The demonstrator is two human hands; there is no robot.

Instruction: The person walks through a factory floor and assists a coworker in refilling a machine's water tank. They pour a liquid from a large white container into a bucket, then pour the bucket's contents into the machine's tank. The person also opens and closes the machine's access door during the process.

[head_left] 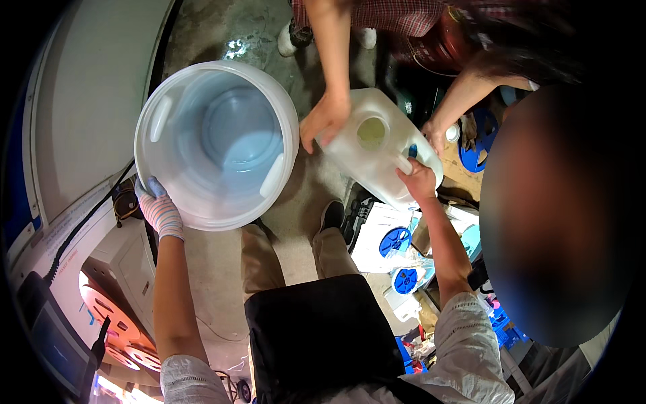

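A large white plastic tub (222, 214) stands at the left, its round mouth facing up and two pale grips on its inner wall. My left hand (160, 209), in a striped glove with blue-grey fingertips, is closed on the tub's near left rim. To the right of the tub is a translucent white jerrycan (377, 151) with a round uncapped opening. My bare right hand (418, 180) is wrapped around the jerrycan's handle. A co-worker's hand (328, 118) reaches over its left side, blurred, and their other hand (436, 137) rests at its right edge. A bluish bottom shows inside the tub.
The co-worker's shoe (287, 40) is on the wet concrete floor (232, 50) beyond the tub. Blue reels (395, 241) and white boxes lie to the right. A grey cabinet (128, 262) and orange reels (111, 316) stand at the left. A black panel (323, 337) covers my lap area.
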